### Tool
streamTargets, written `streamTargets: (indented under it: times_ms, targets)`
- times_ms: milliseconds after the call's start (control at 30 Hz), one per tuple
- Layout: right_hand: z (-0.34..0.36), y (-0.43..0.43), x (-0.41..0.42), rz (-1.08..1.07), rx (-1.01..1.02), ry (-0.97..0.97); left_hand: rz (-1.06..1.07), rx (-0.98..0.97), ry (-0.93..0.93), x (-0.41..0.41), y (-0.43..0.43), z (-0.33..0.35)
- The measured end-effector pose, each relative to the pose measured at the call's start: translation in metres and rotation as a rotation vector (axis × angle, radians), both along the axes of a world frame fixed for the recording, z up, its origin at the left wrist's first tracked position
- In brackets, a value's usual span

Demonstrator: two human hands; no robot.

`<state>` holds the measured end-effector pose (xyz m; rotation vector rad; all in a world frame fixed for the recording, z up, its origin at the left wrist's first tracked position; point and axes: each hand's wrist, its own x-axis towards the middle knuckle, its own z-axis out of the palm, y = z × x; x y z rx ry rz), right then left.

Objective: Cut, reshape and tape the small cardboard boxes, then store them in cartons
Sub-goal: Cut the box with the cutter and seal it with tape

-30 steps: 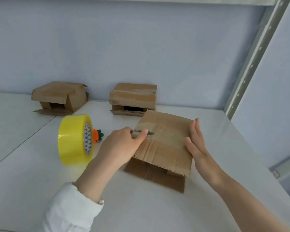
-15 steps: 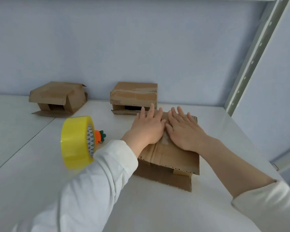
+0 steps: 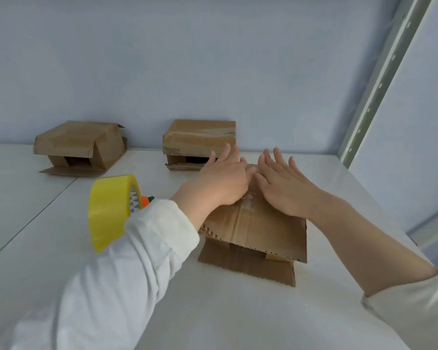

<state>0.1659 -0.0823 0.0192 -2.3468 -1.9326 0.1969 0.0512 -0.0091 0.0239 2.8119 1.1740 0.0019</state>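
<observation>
Fingers straight and holding nothing, the left hand (image 3: 223,178) and right hand (image 3: 286,188) now press flat, side by side, on the creased top of the small brown corrugated cardboard box (image 3: 261,228) at the middle of the white table (image 3: 61,248); a second ago they held its two sides. The box's ragged, fluted front edge overhangs a flap lying on the table, and its far end is hidden under the hands. A glossy yellow tape roll (image 3: 109,210) stands on edge to the left, half covering a small orange object (image 3: 146,200) too hidden to identify.
</observation>
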Motion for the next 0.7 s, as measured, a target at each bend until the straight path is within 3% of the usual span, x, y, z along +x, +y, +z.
streamTargets:
  times_ms: [100, 300, 500, 600, 700]
  targets:
    - [-0.013, -0.007, -0.006, -0.008, -0.025, -0.11, -0.041, -0.028, -0.02, -0.007, -0.008, -0.019]
    - [-0.003, -0.008, -0.002, -0.031, 0.011, -0.001, -0.017, -0.011, -0.006, 0.0, -0.004, -0.004]
    - [-0.018, -0.011, -0.007, -0.037, 0.007, -0.1, -0.057, 0.021, -0.02, -0.004, -0.012, -0.023]
    - [-0.013, -0.012, -0.002, -0.069, 0.144, 0.152, -0.003, -0.16, -0.185, -0.008, -0.008, -0.01]
    - [-0.015, -0.027, 0.004, -0.217, 0.394, 0.76, 0.159, -0.525, -0.477, -0.025, -0.009, -0.006]
